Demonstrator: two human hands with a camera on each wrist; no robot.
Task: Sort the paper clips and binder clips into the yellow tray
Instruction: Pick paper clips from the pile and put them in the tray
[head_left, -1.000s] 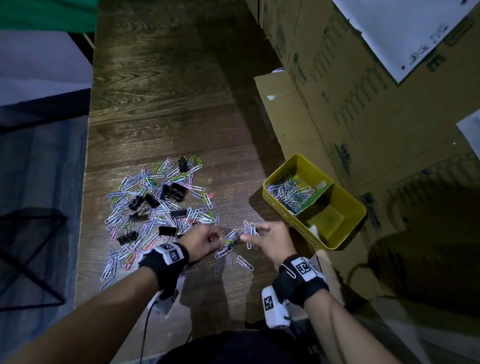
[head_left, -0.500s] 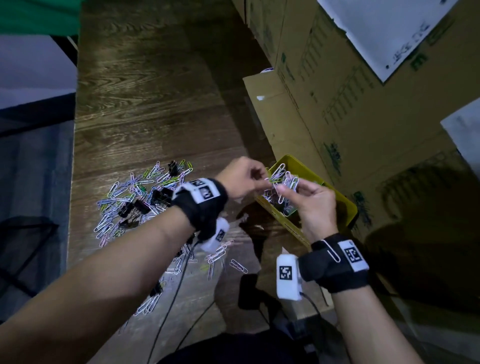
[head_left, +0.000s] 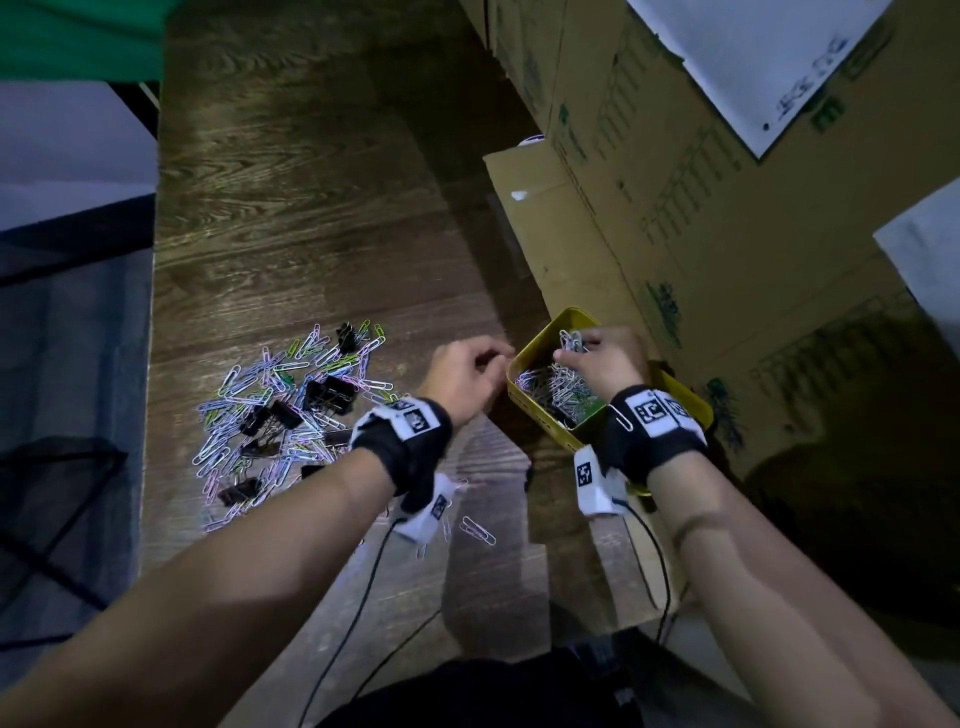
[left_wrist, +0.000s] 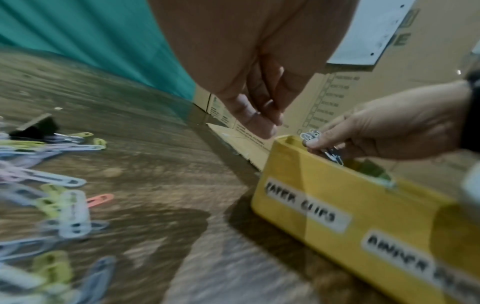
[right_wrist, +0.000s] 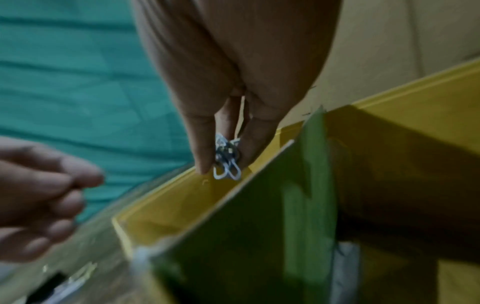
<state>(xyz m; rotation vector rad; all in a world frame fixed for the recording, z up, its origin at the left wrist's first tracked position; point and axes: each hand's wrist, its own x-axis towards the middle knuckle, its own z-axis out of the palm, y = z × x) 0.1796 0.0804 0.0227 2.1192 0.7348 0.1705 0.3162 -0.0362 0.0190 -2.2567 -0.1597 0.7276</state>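
Note:
My right hand (head_left: 569, 353) pinches a small bunch of white paper clips (head_left: 571, 340) just above the far compartment of the yellow tray (head_left: 540, 422), where a heap of paper clips (head_left: 550, 387) lies. The right wrist view shows the bunch (right_wrist: 228, 172) between thumb and fingers over the tray wall (right_wrist: 182, 205), beside a green divider (right_wrist: 259, 205). My left hand (head_left: 501, 356) hovers at the tray's left rim with fingers curled; nothing shows in it. A mixed pile of coloured paper clips (head_left: 260, 410) and black binder clips (head_left: 330, 392) lies on the table to the left.
Cardboard boxes (head_left: 675, 208) stand close behind and to the right of the tray. The table's left edge (head_left: 153, 312) drops off beside the pile. Loose clips (head_left: 478, 530) and wrist-camera cables (head_left: 363, 597) lie near my forearms. The tray front carries two labels (left_wrist: 306, 207).
Both hands rose from the table and travelled right to the tray. The right hand now holds the clips lower over the compartment, and the left hand has drawn apart from it.

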